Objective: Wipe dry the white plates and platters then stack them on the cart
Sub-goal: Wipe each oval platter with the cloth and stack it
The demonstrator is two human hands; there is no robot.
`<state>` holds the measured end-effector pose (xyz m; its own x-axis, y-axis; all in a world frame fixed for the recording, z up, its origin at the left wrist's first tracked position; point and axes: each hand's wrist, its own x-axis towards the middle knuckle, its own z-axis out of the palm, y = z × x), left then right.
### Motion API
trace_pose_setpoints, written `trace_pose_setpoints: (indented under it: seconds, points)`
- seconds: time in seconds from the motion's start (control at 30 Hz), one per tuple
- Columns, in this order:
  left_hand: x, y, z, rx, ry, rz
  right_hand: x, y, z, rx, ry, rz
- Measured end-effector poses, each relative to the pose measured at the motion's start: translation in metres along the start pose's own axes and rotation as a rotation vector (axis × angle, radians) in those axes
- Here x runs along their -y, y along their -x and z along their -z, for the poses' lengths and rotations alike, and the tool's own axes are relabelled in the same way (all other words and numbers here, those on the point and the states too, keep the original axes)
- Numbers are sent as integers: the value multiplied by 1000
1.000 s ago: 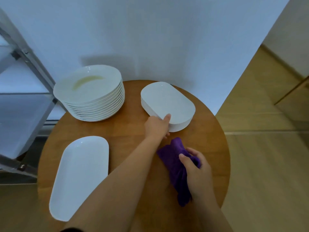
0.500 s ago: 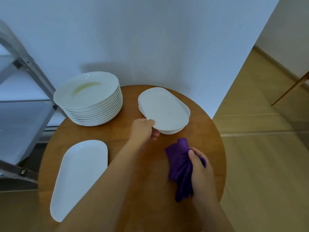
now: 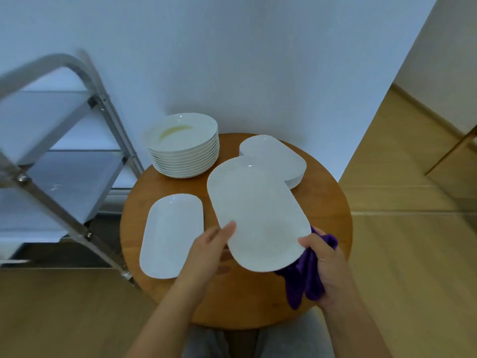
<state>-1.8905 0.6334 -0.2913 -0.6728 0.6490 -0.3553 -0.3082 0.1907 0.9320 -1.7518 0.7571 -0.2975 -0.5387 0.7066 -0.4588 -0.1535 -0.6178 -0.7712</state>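
Wiping step about to start: left hand (image 3: 210,250) grips the lifted platter (image 3: 258,213) by its near edge; right hand (image 3: 324,258) bunches the purple cloth (image 3: 304,277) against its right rim. Next, I judge, cloth sweeps the face, then it goes to the cart (image 3: 72,161), far left. Beyond the hands on the tabletop (image 3: 245,301): one lone platter (image 3: 171,233) left, one platter stack (image 3: 278,157), one stack of about ten round plates (image 3: 184,146).

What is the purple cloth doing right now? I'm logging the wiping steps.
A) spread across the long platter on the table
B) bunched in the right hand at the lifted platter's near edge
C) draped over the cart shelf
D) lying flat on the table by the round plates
B: the purple cloth is bunched in the right hand, against the near edge of the lifted platter, which the left hand also holds.
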Motion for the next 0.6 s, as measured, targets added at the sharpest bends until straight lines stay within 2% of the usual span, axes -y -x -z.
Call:
trace_pose_setpoints:
  seconds: [0.07, 0.1, 0.17, 0.23, 0.33, 0.4, 0.53, 0.6]
  points:
    - [-5, 8, 13, 143, 473, 101, -3, 16, -2, 44, 15, -43]
    - [-7, 11, 19, 158, 677, 140, -4, 23, -3, 69, 61, -58]
    - [-10, 18, 25, 72, 844, 185, -6, 37, -9, 82, 164, -58]
    - [-9, 24, 25, 0, 878, 188, -9, 48, -15, -33, 306, 48]
    - [-4, 29, 26, -38, 868, 171, -12, 64, -24, -313, 655, 397]
    - [-2, 31, 25, -90, 855, 161, -17, 75, -32, -345, 751, 531]
    - [0, 40, 9, -103, 781, 142, -40, 75, -46, -231, 1077, 431]
    - [0, 45, 2, -126, 686, 145, -50, 69, -50, -258, 1215, 392]
